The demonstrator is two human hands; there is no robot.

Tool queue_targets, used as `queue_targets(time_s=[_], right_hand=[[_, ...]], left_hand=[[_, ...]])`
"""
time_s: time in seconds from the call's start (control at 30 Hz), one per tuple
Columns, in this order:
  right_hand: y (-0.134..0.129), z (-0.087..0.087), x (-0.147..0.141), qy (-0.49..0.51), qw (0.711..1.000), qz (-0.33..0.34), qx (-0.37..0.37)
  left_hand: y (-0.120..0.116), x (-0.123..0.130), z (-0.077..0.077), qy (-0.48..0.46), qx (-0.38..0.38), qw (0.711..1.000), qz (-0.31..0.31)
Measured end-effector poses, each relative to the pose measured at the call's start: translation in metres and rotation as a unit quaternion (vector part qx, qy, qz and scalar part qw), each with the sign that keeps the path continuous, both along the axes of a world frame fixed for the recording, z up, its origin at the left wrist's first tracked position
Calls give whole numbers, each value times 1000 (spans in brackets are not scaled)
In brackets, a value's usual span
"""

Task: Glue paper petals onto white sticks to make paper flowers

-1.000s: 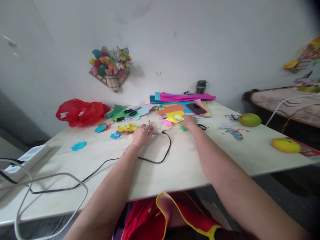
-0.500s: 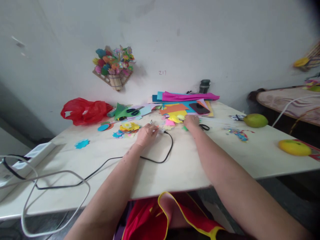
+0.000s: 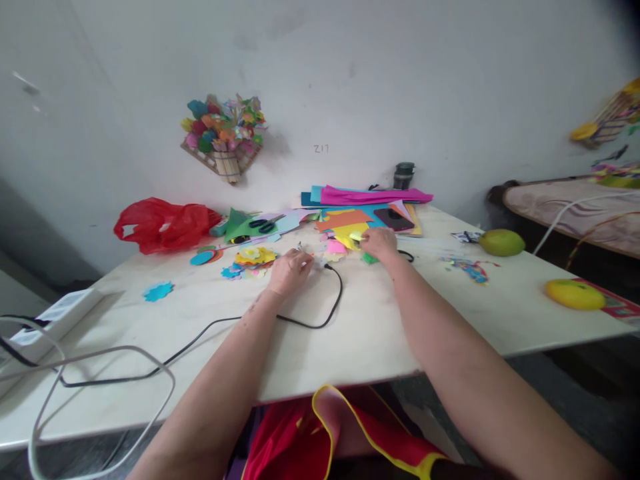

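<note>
My left hand [image 3: 291, 270] rests on the white table with its fingers curled round something small and whitish, too small to name, near the end of a black cable [image 3: 327, 307]. Just left of it lies a pile of yellow flower cutouts [image 3: 254, 255], with blue ones below. My right hand [image 3: 379, 243] is closed in a pinch at the edge of yellow paper pieces [image 3: 344, 240]; what its fingertips grip is hard to make out. Pink paper [image 3: 335, 247] and a green piece [image 3: 369, 258] lie close by. Black scissor handles [image 3: 407, 256] show beside my right wrist.
Behind the hands lie coloured sheets [image 3: 345, 219], a phone [image 3: 393, 219] and scissors [image 3: 267, 225]. A red bag [image 3: 163, 225] and power strip [image 3: 60, 317] are at the left. Two mangoes [image 3: 501, 243] [image 3: 575, 294] sit at the right.
The view has shifted slightly to the right. My right hand has moved slightly left relative to the scissor handles, towards the yellow pieces. My left hand has hardly moved.
</note>
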State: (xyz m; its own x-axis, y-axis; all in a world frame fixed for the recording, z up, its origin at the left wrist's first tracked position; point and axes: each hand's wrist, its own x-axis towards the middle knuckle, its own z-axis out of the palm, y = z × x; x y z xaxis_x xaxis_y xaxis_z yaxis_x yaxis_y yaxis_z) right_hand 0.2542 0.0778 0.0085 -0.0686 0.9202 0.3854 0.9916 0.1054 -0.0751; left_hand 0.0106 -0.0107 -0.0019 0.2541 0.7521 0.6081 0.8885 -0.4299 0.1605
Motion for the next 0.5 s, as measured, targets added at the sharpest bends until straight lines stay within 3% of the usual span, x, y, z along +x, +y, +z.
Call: queue_targets(time_s=[0.17,0.5], right_hand=[[-5,5,-12,-22,996,81,-9],[-17,0,-30,-76,994,63,45]], left_hand=[[0,0,0,5,5,1000,-3],[1,-1,-1,-9,-2,1000,4]])
